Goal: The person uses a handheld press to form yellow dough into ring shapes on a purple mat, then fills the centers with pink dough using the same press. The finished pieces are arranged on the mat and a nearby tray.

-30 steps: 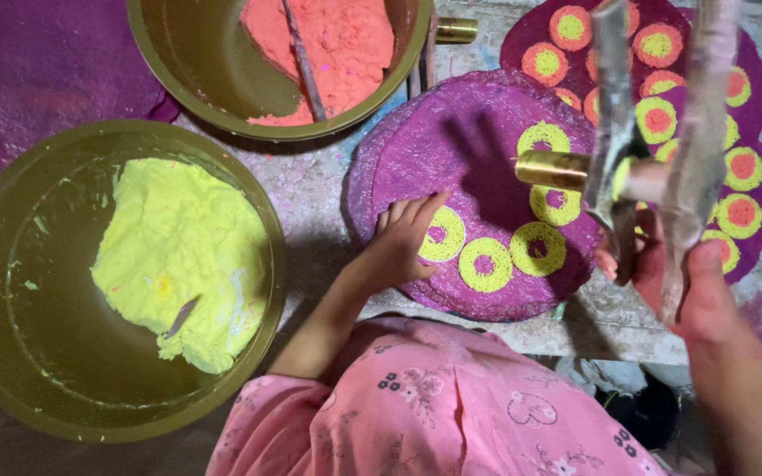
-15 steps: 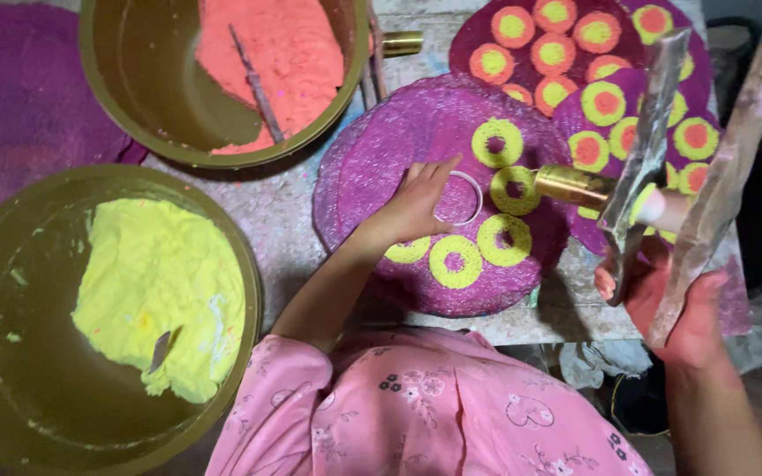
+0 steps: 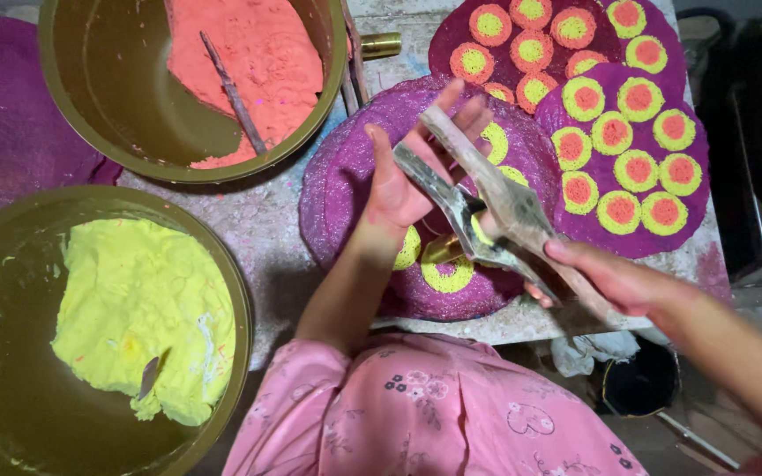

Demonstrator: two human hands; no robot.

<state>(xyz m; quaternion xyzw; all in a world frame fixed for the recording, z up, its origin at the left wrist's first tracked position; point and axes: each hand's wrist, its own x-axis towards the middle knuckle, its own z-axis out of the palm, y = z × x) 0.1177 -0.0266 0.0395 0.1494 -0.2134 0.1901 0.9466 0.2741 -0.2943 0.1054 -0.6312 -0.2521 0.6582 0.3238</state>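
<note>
Our left hand [image 3: 403, 181] has lifted off the purple disc [image 3: 416, 198] on the worktop, fingers apart, now touching the press tool [image 3: 487, 211]. Our right hand [image 3: 623, 282] stays clamped on its handles, swung across over the disc.

A brass bowl of yellow powder [image 3: 138, 317] sits below a bowl of orange powder [image 3: 253, 62] on the desk [image 3: 257, 220].

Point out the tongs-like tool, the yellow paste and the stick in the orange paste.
tongs-like tool [image 3: 496, 207], head view, on its upper arm.
yellow paste [image 3: 138, 308], head view, middle of the mass.
stick [image 3: 235, 97], head view, mid-shaft.
</note>
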